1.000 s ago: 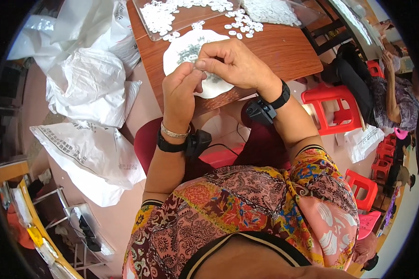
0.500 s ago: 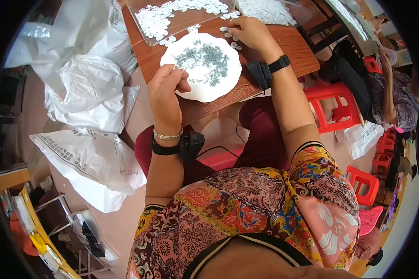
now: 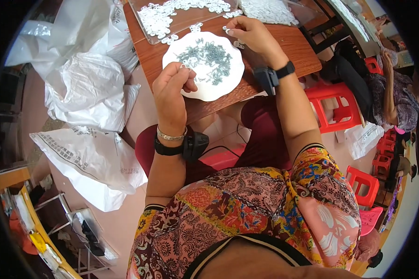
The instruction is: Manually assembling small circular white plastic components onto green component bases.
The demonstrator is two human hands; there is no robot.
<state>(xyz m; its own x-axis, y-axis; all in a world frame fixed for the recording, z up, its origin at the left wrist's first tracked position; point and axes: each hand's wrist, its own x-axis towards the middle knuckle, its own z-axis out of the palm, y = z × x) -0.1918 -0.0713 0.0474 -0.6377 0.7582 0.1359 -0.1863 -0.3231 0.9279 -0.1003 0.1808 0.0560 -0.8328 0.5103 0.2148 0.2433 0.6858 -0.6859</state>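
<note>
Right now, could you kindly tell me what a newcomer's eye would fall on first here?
Probably the bright patterned shirt, filling the lower middle of the view. Next, the white wavy-rimmed plate near the front edge of the table, strewn with small grey pieces, the right hand beside loose white pieces at its upper right. Bulky white bags stand out at the left.
</note>
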